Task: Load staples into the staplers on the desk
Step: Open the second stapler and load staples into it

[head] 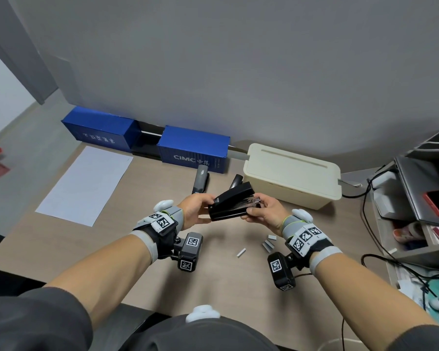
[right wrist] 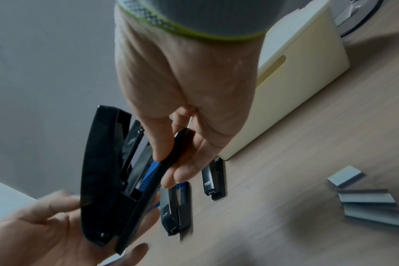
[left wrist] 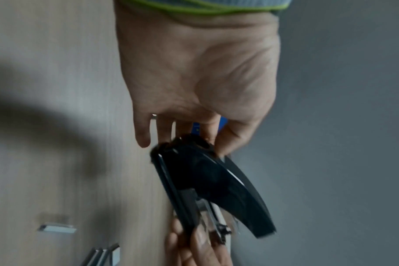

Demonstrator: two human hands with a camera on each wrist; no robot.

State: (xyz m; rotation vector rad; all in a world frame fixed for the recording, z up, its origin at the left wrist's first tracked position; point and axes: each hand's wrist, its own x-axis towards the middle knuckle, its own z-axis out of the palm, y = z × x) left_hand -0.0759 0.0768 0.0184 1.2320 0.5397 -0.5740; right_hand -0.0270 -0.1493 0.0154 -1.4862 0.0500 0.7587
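A black stapler (head: 228, 205) is held above the desk between both hands, its top cover swung up from the magazine. My left hand (head: 204, 209) grips its hinge end; thumb and fingers pinch that end of the stapler (left wrist: 207, 180) in the left wrist view. My right hand (head: 251, 207) pinches the front end, thumb and fingers closed on the thin base of the stapler (right wrist: 103, 171). Two more staplers (head: 200, 178) (head: 236, 182) lie on the desk behind, the second partly hidden. Loose staple strips (head: 269, 243) (right wrist: 367, 199) lie under my right wrist, one single strip (head: 241, 252) further left.
A cream box (head: 292, 173) stands behind the hands on the right, two blue container models (head: 193, 153) along the wall. A white sheet of paper (head: 84, 183) lies at the left. Shelves with cables (head: 403, 211) crowd the right edge.
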